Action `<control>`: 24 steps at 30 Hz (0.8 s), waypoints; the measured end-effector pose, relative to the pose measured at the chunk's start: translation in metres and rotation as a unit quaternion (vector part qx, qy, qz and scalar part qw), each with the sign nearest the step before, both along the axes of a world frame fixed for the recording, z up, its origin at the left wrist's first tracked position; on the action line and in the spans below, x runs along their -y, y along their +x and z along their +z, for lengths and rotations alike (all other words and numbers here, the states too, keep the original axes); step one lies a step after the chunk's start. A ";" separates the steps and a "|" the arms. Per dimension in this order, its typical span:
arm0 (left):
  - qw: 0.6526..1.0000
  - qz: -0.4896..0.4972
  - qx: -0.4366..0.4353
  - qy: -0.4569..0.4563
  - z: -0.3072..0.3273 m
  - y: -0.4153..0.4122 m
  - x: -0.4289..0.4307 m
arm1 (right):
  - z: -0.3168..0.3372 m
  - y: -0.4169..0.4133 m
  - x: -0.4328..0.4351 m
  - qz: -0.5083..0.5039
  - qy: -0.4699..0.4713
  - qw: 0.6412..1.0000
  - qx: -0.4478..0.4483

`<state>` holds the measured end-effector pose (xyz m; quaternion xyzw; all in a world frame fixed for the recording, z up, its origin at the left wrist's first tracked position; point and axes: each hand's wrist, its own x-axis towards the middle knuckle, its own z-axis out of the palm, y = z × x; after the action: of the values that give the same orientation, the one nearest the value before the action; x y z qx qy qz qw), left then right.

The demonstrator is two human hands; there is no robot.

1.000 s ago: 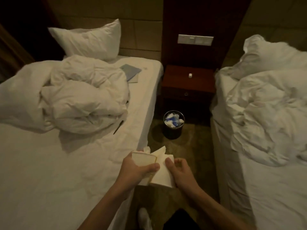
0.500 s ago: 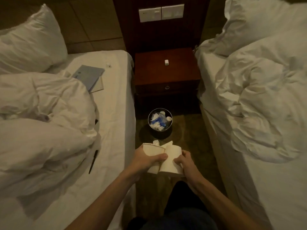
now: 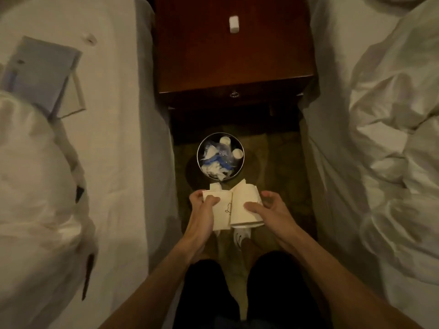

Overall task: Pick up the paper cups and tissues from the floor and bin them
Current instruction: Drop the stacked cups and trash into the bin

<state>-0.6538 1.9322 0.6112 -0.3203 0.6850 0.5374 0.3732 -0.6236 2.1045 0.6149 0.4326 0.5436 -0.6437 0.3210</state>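
Two cream paper cups are held side by side just short of the bin. My left hand (image 3: 202, 210) grips the left paper cup (image 3: 222, 210), which has a small black drawing on it. My right hand (image 3: 266, 210) grips the right paper cup (image 3: 244, 198). White tissues (image 3: 215, 186) stick out behind the cups, above my fingers. The round black bin (image 3: 199, 148) stands on the floor right in front of the cups, filled with crumpled tissues, plastic and other cups.
A dark wooden nightstand (image 3: 235, 60) with a small white object (image 3: 234, 24) stands behind the bin. A bed with white linen lies on each side of the narrow carpeted aisle (image 3: 280, 162). A blue booklet (image 3: 40, 72) lies on the left bed. My legs and a white shoe (image 3: 241, 236) are below.
I have moved forward down the aisle and my view has tipped downward; the bin is now close in front of the cups. Both hands keep their hold on the cups.
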 end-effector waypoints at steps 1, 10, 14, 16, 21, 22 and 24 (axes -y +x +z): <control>1.000 0.003 0.007 -0.002 -0.023 -0.010 -0.001 | -0.022 -0.009 -0.002 -0.005 -0.007 1.000 0.013; 0.997 0.018 0.014 -0.071 -0.224 -0.070 0.003 | -0.208 -0.065 0.013 -0.099 -0.024 0.991 0.087; 0.996 -0.006 -0.009 -0.086 -0.288 -0.098 0.013 | -0.264 -0.086 0.021 -0.111 -0.011 0.991 0.077; 0.996 -0.017 -0.026 -0.086 -0.312 -0.110 0.018 | -0.285 -0.096 0.023 -0.115 0.006 0.991 0.072; 0.988 -0.087 -0.091 -0.085 -0.349 -0.134 0.023 | -0.325 -0.117 0.031 -0.114 0.064 0.989 0.068; 0.985 -0.099 -0.106 -0.092 -0.354 -0.137 0.023 | -0.331 -0.121 0.033 -0.104 0.077 0.989 0.065; 0.977 -0.129 -0.128 -0.114 -0.361 -0.143 0.025 | -0.341 -0.125 0.036 -0.090 0.109 0.988 0.062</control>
<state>-0.7963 1.9076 0.2500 -0.1985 0.8196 0.4393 0.3096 -0.7491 2.0685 0.2736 0.5510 0.5484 -0.5791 0.2457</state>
